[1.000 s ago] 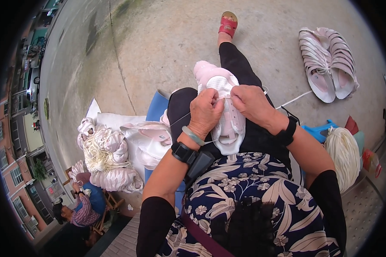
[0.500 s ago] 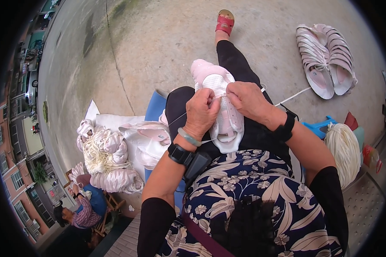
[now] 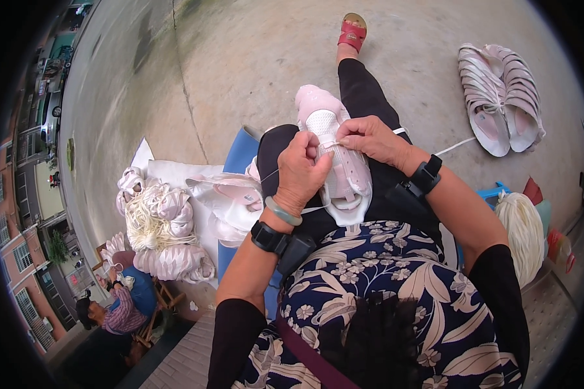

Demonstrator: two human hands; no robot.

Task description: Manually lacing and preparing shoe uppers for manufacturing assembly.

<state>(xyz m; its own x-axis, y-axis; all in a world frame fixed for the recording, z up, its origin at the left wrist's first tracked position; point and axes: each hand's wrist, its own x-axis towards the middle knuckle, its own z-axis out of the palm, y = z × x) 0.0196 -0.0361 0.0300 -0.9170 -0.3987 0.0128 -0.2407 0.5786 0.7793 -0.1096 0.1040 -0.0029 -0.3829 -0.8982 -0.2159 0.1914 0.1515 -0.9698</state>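
A pale pink and white shoe upper (image 3: 352,180) lies lengthwise across my lap, its rounded toe pointing away from me. My right hand (image 3: 377,142) pinches a thin white shoelace (image 3: 456,146) over the upper's mesh tongue; farther along, this lace runs off to the right toward the floor. My left hand (image 3: 301,170) is closed at the upper's left edge, thumb and curled fingers meeting by the lace holes. What its fingertips grip is partly hidden, but a stretch of lace shows below its wrist.
Bundled pink and white uppers (image 3: 174,262) and cream laces (image 3: 150,217) lie on my left, beside a blue surface (image 3: 241,150). More bundled uppers (image 3: 501,97) rest on the floor at right, above a hank of cream laces (image 3: 520,236). A person (image 3: 120,311) sits at lower left.
My right hand has come in closer to my left over the tongue and turned, its fingers now pinching the lace there. The whole view has shifted slightly.
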